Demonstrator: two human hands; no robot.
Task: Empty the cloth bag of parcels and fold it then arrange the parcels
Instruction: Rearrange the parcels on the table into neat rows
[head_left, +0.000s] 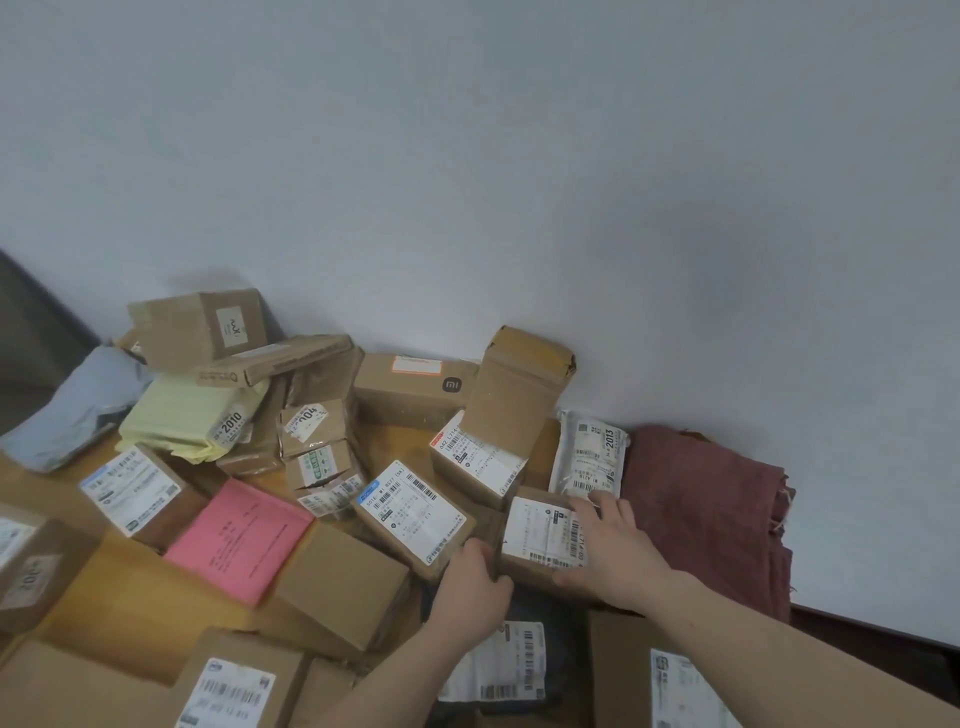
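Note:
The folded maroon cloth bag (706, 514) lies at the right against the wall. Both my hands are on a small brown box with a white label (537, 535) beside it. My left hand (475, 587) grips the box's near left corner, fingers curled round its edge. My right hand (610, 551) lies over its right side, fingers spread on the label and thumb at the near edge. Several other parcels crowd the wooden table (119, 592): a pink mailer (241, 540), a yellow-green mailer (187, 415), a labelled box (413, 514).
A tall box (511, 410) and a white mailer (589, 457) stand just behind the held box. A dark mailer (519, 660) and a large carton (639, 675) lie near me. More cartons are stacked at the back left by the pale wall (519, 156).

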